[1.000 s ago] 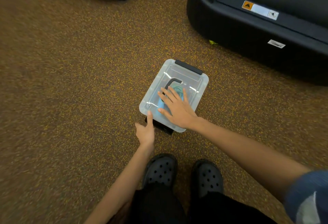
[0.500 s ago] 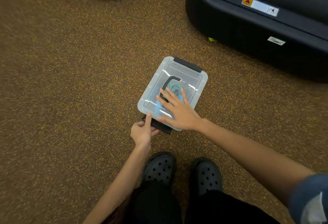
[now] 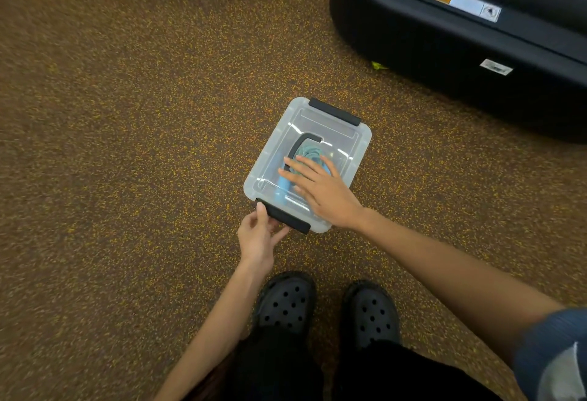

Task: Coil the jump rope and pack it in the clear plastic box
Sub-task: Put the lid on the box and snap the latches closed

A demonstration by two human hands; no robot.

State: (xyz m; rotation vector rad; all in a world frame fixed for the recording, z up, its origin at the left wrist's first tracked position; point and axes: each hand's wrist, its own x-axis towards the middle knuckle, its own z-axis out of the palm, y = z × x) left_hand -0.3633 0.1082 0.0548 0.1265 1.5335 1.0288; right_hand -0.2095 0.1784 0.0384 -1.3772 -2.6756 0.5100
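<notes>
The clear plastic box (image 3: 351, 141) sits on the speckled floor with its lid on. Through the lid I see the coiled blue jump rope (image 3: 313, 151) with a black handle and a light blue handle. My right hand (image 3: 320, 189) lies flat on the lid, fingers spread. My left hand (image 3: 259, 235) grips the near black latch (image 3: 284, 216) at the box's front edge, thumb on top. The far black latch (image 3: 335, 111) lies flat against the lid.
A large black machine base (image 3: 444, 41) with warning labels stands at the back right, close to the box. My two black clogs (image 3: 286, 302) stand just behind the box. Speckled brown floor spreads to the left.
My left hand has moved from beside the box onto the near latch and closed on it. The latch has swung up against the box's edge. My right hand stays pressed on the lid.
</notes>
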